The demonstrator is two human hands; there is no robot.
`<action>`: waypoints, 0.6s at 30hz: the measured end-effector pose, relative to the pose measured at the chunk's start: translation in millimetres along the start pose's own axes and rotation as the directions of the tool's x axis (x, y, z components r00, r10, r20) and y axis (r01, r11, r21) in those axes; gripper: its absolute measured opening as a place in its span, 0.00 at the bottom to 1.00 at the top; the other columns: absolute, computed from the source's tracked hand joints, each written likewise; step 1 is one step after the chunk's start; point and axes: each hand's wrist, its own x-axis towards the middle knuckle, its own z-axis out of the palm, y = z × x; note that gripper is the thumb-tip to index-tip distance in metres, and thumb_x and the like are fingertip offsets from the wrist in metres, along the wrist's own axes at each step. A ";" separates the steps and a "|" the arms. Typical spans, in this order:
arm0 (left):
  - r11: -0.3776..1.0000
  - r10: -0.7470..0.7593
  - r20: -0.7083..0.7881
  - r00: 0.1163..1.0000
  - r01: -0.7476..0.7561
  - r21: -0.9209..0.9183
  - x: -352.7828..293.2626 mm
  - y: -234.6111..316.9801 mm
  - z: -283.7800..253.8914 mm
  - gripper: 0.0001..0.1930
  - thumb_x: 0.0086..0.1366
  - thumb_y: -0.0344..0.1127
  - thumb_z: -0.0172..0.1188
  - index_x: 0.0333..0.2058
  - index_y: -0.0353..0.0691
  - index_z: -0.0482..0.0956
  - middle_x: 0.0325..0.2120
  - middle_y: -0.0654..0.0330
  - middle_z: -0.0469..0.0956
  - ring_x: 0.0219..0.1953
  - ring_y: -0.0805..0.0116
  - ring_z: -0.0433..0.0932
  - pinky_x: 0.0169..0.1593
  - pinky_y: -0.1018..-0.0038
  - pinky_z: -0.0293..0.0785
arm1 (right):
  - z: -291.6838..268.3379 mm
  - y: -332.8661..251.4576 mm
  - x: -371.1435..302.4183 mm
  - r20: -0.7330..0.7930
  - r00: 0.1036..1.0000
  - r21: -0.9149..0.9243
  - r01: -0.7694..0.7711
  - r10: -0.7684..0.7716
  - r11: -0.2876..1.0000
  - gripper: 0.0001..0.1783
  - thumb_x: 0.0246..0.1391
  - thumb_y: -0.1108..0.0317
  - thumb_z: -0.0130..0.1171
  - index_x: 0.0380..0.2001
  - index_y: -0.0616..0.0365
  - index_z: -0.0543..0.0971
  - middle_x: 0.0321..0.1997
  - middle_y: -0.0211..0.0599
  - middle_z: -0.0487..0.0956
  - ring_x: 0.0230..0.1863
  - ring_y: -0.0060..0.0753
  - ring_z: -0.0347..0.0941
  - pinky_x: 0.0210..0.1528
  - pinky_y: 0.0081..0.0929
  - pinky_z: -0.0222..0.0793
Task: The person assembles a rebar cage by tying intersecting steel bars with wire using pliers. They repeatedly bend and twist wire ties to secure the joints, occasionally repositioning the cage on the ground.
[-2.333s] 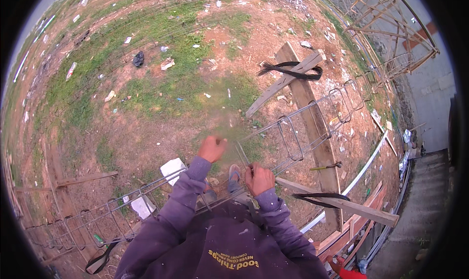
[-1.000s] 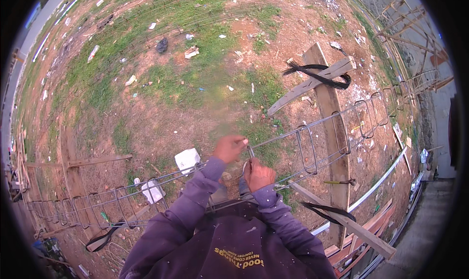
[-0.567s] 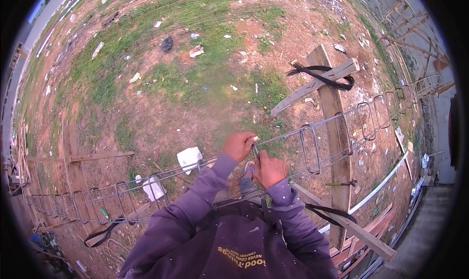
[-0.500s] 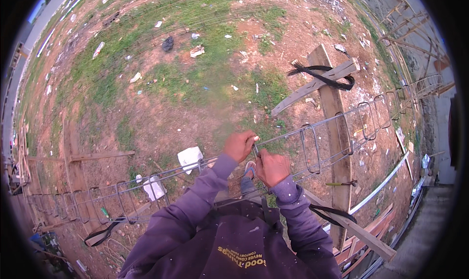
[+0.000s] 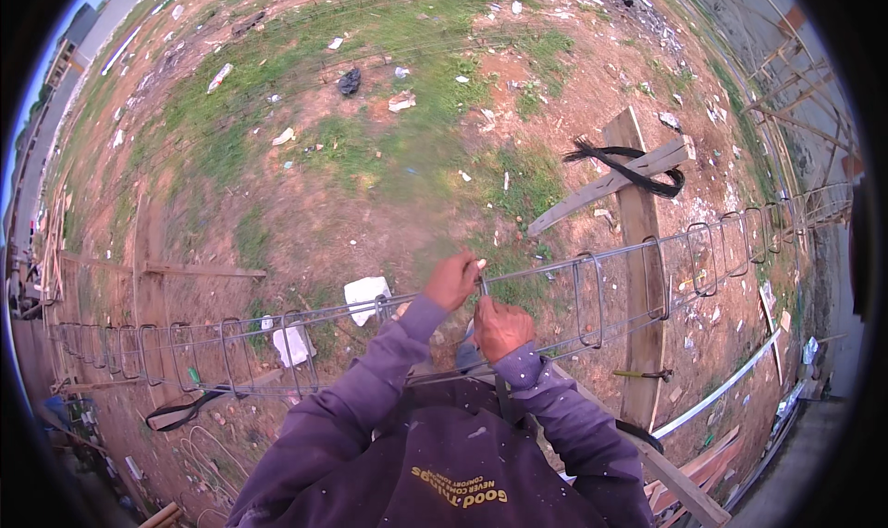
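A long cage of steel bars with rectangular wire stirrups runs across in front of me, left to right. At its middle my left hand is closed, fingertips pinched on a stirrup near the top bar. Just below and to the right, my right hand is closed around the lower part of the same stirrup. The fingers partly hide the metal, and I cannot see whether a thin tie wire is between them.
Wooden trestles with upright planks stand at right and left. A bundle of black wire hangs over the right crosspiece. A hammer rests by the right plank. White blocks and litter lie on the grassy dirt; a wall with scaffolding is at right.
The view has shifted slightly, so the trestles and ground appear moved. My right hand sits slightly lower at the stirrup; my left hand stays nearly in place.
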 end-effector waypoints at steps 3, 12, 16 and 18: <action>0.999 -0.022 -0.071 0.997 0.019 -0.047 -1.6 7.2 2.4 0.17 0.68 0.43 0.54 0.29 0.32 0.75 0.21 0.51 0.78 0.23 0.60 0.77 0.31 0.65 0.71 | -0.6 7.6 0.3 0.000 1.000 0.034 0.004 -0.004 0.999 0.07 0.48 0.70 0.57 0.28 0.57 0.70 0.21 0.42 0.74 0.24 0.51 0.74 0.26 0.45 0.68; 1.000 0.021 -0.115 0.993 -0.020 0.009 -11.0 16.0 1.5 0.16 0.66 0.42 0.57 0.30 0.31 0.76 0.19 0.53 0.78 0.23 0.70 0.76 0.30 0.69 0.70 | -38.9 56.1 51.3 0.067 0.997 0.242 0.020 -0.037 0.970 0.10 0.48 0.63 0.62 0.27 0.57 0.79 0.21 0.44 0.77 0.26 0.51 0.76 0.29 0.44 0.69; 0.993 -0.003 -0.129 0.992 -0.012 -0.113 -20.2 21.5 2.0 0.15 0.61 0.41 0.64 0.31 0.32 0.78 0.21 0.53 0.80 0.25 0.70 0.78 0.30 0.70 0.72 | -25.8 95.4 81.4 0.337 0.936 0.328 -0.220 0.104 0.919 0.15 0.42 0.54 0.70 0.26 0.54 0.85 0.21 0.42 0.80 0.28 0.45 0.78 0.33 0.38 0.72; 0.997 0.005 -0.160 0.987 -0.016 -0.071 -24.0 23.5 3.6 0.15 0.58 0.41 0.66 0.32 0.32 0.79 0.22 0.53 0.81 0.26 0.70 0.79 0.30 0.70 0.73 | -7.4 113.5 91.9 0.423 0.902 0.369 -0.260 0.088 0.892 0.15 0.42 0.54 0.70 0.26 0.54 0.85 0.21 0.39 0.80 0.27 0.39 0.78 0.33 0.36 0.71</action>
